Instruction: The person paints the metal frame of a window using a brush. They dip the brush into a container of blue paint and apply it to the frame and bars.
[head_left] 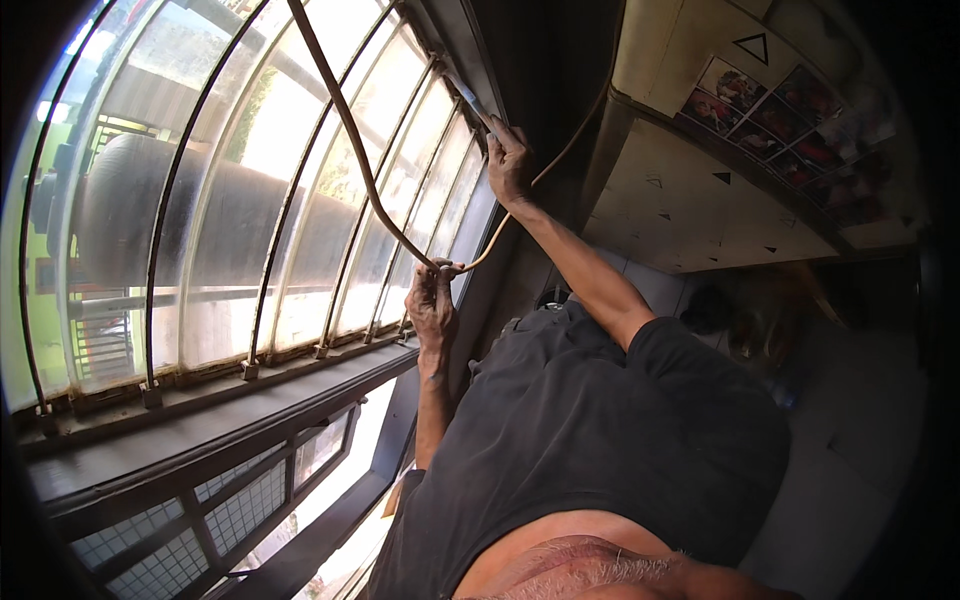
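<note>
My left hand (433,302) is raised at the window's near corner, its fingers closed on a brown cable (362,165). From there one length of the cable rises to the top edge of the view. The other runs up to the right, passing behind my right wrist. My right hand (508,160) is higher up, closed on a slim, pale, flat tool (463,88) whose exact kind I cannot make out. The tool's far end lies against or close to the dark window frame (455,30).
Dark vertical bars (285,210) cross the bright window on the left, above a ledge (130,445). A framed mesh panel (245,515) stands below the ledge. On the right is a pale cabinet-like surface (690,200) with a picture sheet (775,115).
</note>
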